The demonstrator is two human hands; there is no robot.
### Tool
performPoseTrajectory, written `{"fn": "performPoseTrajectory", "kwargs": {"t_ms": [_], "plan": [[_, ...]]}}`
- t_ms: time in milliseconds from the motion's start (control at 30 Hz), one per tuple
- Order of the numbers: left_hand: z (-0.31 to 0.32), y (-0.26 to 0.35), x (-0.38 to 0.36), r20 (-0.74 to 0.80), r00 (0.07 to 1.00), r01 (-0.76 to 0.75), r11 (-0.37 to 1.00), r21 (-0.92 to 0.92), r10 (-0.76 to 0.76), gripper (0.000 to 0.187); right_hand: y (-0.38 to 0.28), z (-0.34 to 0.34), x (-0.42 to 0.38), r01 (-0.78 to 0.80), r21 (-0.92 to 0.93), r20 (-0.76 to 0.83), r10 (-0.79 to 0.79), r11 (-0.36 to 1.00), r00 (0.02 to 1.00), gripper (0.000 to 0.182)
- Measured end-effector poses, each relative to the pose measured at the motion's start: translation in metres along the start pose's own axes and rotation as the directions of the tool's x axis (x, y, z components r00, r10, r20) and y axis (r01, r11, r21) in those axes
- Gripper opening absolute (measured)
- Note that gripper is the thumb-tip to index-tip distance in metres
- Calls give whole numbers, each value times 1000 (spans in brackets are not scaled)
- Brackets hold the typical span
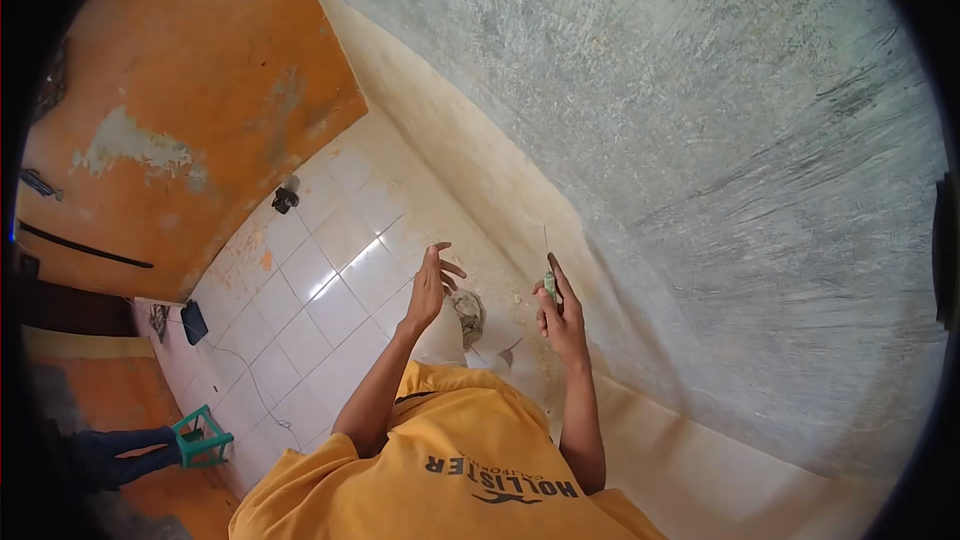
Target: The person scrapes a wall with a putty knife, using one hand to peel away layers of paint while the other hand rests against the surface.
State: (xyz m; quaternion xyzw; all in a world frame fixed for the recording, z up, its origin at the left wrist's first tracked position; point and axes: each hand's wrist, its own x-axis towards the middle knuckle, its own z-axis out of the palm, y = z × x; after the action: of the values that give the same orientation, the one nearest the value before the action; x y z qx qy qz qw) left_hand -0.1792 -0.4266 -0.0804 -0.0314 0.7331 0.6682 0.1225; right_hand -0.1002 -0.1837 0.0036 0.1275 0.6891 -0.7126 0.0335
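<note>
My right hand (565,325) grips a tool with a green handle (549,284) and a thin blade pointing up and away from me, close to the grey wall. The blade looks edge-on, so its exact kind is hard to tell. To the left, my left hand (430,285) is held in the air with its fingers apart and nothing in it. Below and between the hands lies a greyish lump in a pale wrapping (468,318), partly hidden. A small flat grey tool (510,352) rests beside it.
A rough grey plastered wall (720,140) rises on the right, with a pale sheet (680,430) along its foot. An orange wall (220,30) stands left. On the tiled floor (300,280) are a cable (258,380), a dark object (286,198) and a green stool (205,437) beside a person's legs (135,450).
</note>
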Motion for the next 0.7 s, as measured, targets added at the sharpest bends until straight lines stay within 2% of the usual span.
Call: {"fn": "performPoseTrajectory", "kwargs": {"t_ms": [33,133,200,333,367,500,533,633,700], "plan": [[-2,-1,-1,12,1000,12,1000,3,-12,69,-5,-1,2,3,-22,-18,-3,1000,1000,54],[-7,-3,20,20,1000,-4,1000,8,4,66,4,-8,17,172,-247,-161,-215,954,963,48],[-5,2,40,14,1000,-28,1000,7,28,65,3,-10,19,116,-202,-219,-160,972,962,44],[0,25,96,79,992,-91,994,-53,95,63,2,-8,60,162,-340,-206,-241,927,948,40],[1,37,108,80,990,-115,992,-58,119,63,2,-4,89,133,-334,-196,-207,933,958,40],[-10,83,145,69,978,-194,979,-63,199,60,-14,52,138,63,-432,-254,-189,900,949,41],[-15,91,152,65,975,-208,976,-64,212,59,-24,63,134,-19,-442,-274,-115,897,955,42],[-35,95,172,34,969,-246,969,-12,247,56,9,67,113,161,-339,-375,-291,927,880,43],[-45,89,182,31,974,-224,975,-8,224,50,9,59,84,91,-247,-419,-191,965,888,42]]}}
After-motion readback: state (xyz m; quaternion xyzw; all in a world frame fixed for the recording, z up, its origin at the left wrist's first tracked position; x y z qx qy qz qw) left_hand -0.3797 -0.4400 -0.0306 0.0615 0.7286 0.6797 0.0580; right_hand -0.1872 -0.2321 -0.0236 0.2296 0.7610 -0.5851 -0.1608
